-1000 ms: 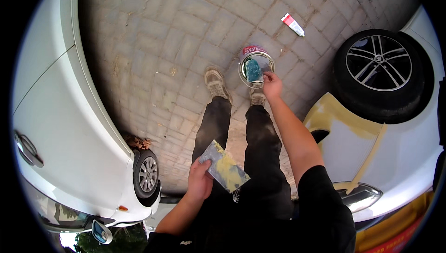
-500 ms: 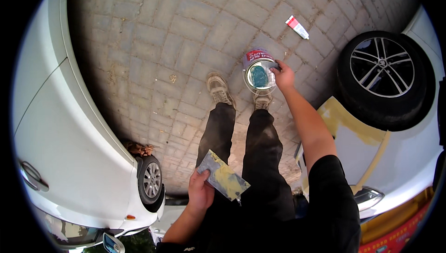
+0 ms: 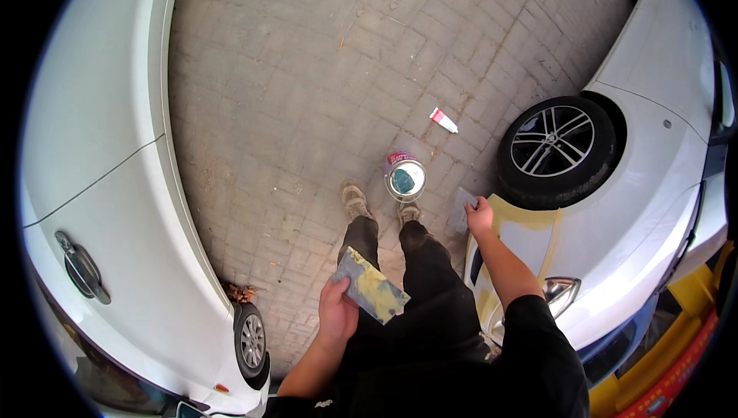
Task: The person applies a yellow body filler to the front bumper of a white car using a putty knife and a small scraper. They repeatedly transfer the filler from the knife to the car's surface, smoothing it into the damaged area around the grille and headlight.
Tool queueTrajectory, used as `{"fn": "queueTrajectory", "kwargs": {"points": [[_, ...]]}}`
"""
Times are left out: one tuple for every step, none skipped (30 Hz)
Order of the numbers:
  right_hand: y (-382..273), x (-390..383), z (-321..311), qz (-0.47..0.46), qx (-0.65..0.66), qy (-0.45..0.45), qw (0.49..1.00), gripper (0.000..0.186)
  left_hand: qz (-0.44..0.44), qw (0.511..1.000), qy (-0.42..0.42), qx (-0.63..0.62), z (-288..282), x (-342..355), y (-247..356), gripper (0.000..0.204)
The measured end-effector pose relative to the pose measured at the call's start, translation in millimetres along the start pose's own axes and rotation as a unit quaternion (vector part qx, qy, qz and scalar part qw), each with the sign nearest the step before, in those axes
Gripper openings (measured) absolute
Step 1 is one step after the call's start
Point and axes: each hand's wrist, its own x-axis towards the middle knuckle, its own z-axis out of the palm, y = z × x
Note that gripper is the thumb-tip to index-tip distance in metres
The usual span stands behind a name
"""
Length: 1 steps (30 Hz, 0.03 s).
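Note:
My left hand [image 3: 336,306] grips the edge of a flat grey board [image 3: 373,284] smeared with yellowish putty, held in front of my legs. Out to the right, my right hand [image 3: 480,217] is closed on a thin grey putty spreader [image 3: 460,210]. The spreader is beside the front of the white car on the right, whose bumper carries yellow putty or tape bands [image 3: 527,217]. By my shoe stands an open round can [image 3: 405,180] with bluish-green matter inside. Beyond the can, a red and white tube [image 3: 443,120] lies on the paving.
A white car [image 3: 100,149] runs along the left side, its front wheel [image 3: 250,340] near dry leaves. On the right, the other car's wheel [image 3: 555,141] and headlight [image 3: 561,292] are close to my right arm. A red and yellow object [image 3: 676,349] is at the lower right. Brick paving [image 3: 307,72] lies between.
My right hand has moved from the can's opening to the right, near the car's front, taking the spreader with it. The view has shifted, and my left hand still holds the board.

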Motion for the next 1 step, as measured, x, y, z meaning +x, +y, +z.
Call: {"fn": "queueTrajectory", "kwargs": {"points": [[-17.6, -16.3, -35.5, 0.007, 0.014, -0.004, 1.000, 0.040, 0.014, 1.000, -0.025, -0.003, 16.5, -15.2, 15.3, 0.027]]}}
